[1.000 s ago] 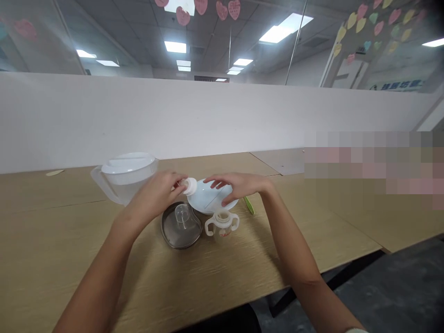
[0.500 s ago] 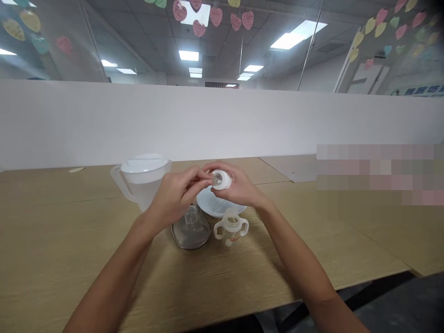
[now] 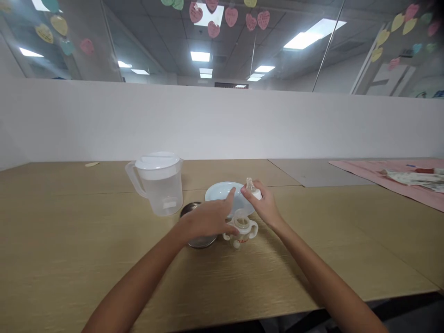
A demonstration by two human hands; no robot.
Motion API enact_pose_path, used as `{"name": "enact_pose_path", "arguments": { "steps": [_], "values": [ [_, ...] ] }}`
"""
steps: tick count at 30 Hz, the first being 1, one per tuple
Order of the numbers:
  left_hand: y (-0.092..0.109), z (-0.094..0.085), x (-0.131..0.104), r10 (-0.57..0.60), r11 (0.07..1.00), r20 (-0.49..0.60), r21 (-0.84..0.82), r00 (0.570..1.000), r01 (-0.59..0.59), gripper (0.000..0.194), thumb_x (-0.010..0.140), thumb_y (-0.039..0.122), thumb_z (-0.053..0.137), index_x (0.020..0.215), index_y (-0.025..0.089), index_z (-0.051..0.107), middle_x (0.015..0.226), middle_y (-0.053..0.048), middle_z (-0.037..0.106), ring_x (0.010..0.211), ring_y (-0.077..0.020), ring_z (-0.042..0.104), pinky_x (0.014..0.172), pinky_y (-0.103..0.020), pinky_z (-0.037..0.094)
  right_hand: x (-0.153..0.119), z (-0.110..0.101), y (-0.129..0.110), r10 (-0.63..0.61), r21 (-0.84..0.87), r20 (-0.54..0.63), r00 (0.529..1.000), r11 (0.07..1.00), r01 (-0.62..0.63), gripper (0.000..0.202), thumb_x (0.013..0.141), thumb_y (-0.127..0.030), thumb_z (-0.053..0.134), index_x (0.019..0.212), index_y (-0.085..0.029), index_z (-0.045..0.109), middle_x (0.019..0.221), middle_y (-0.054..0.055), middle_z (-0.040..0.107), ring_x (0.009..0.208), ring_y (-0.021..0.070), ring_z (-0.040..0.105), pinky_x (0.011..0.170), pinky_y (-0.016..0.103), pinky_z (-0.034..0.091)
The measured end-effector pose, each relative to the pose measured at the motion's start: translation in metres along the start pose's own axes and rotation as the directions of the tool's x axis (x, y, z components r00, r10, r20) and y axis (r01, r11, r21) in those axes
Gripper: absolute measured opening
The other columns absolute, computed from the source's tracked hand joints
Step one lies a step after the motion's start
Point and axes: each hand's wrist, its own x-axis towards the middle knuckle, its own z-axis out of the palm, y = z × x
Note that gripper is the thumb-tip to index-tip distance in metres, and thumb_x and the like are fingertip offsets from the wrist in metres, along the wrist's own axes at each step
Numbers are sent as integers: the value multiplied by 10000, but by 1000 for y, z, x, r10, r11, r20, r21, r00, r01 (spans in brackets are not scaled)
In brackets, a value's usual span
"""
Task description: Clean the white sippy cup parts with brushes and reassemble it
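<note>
In my right hand (image 3: 266, 206) is a baby bottle nipple (image 3: 250, 184) set in a white collar, its clear tip pointing up. My left hand (image 3: 212, 217) is open, index finger and thumb spread, close to the left side of a two-handled baby bottle (image 3: 243, 229). That bottle stands upright on the table, a clear piece showing at its top. Whether the left thumb touches it, I cannot tell. Behind both hands lies a pale shallow dish (image 3: 217, 188). A metal tray (image 3: 201, 243) is partly covered by my left hand.
A lidded translucent jug (image 3: 163, 192) stands to the left on the wooden table (image 3: 86, 240). At the far right, a pink cloth (image 3: 374, 173) carries some white fabric and a red item. A white wall (image 3: 208, 120) rises behind the table.
My left hand has let go of the nipple and moved down toward the bottle, fingers spreading. My right hand has turned the nipple and collar upright. The view has shifted left.
</note>
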Motion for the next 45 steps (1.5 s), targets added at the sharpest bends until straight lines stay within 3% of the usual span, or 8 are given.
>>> {"name": "enact_pose_path", "arguments": {
  "steps": [6, 13, 22, 25, 35, 39, 42, 45],
  "values": [
    [-3, 27, 28, 10, 955, -4, -295, 1000, -11, 1161, 558, 429, 733, 1424, 156, 9, 1020, -81, 605, 899, -240, 583, 693, -273, 439, -33, 15, 25, 96, 145, -13, 995, 985, -93, 318, 765, -447, 610, 915, -167, 602, 916, 63, 623, 859, 209, 572, 792, 348, 445],
    [-13, 17, 26, -23, 976, 28, -218, 999, 28, 1092, 539, 331, 723, 1424, 192, 99, 1103, -77, 588, 932, -233, 580, 728, -268, 438, -49, 15, 30, -304, -102, 131, 943, 942, 318, 213, 836, -331, 518, 953, -173, 599, 902, 74, 585, 864, 213, 533, 783, 367, 419],
    [-22, 14, 27, 45, 972, 33, -233, 998, -36, 1037, 537, 352, 739, 1406, 224, 187, 1138, -71, 577, 997, -238, 556, 782, -282, 434, -56, 17, 33, -195, 172, 206, 959, 972, 161, 353, 909, -319, 362, 1235, -204, 433, 1142, 82, 537, 1032, 210, 513, 870, 353, 418],
    [-23, 12, 27, 64, 972, 33, -229, 997, -55, 1051, 534, 338, 742, 1411, 224, 175, 1134, -71, 583, 1001, -245, 557, 803, -297, 426, -57, 20, 32, -101, 235, 209, 973, 971, 50, 297, 901, -300, 337, 1157, -198, 447, 1057, 69, 571, 943, 193, 551, 821, 332, 443],
    [-19, 13, 29, 23, 987, 28, -158, 999, -18, 975, 530, 377, 741, 1370, 225, 271, 1108, -58, 587, 942, -235, 568, 731, -271, 421, -47, 23, 29, -246, 73, 113, 963, 968, 239, 279, 896, -263, 339, 940, -188, 603, 952, 74, 560, 911, 195, 517, 802, 351, 421],
    [-15, 9, 27, 5, 989, 46, -148, 999, 2, 949, 538, 382, 734, 1358, 224, 282, 1075, -42, 594, 921, -222, 568, 695, -259, 409, -56, 21, 29, -257, -2, -61, 964, 966, 258, 254, 884, -265, 391, 1048, -191, 568, 829, 48, 577, 805, 188, 551, 733, 342, 439],
    [-12, 6, 26, -35, 992, 66, -123, 997, 43, 695, 531, 386, 729, 1151, 219, 463, 968, -17, 607, 832, -207, 567, 579, -240, 371, -62, 16, 24, -341, -46, -122, 932, 940, 338, 232, 858, -241, 412, 1009, -189, 581, 758, 46, 571, 736, 194, 556, 692, 355, 445],
    [-11, 5, 25, 5, 989, 86, -149, 996, 8, 456, 556, 346, 709, 944, 209, 513, 843, 10, 596, 757, -181, 555, 544, -230, 350, -63, 12, 19, -575, -109, -59, 816, 816, 567, 221, 806, -194, 447, 974, -196, 591, 742, 51, 578, 698, 197, 546, 670, 369, 444]
  ]
}}
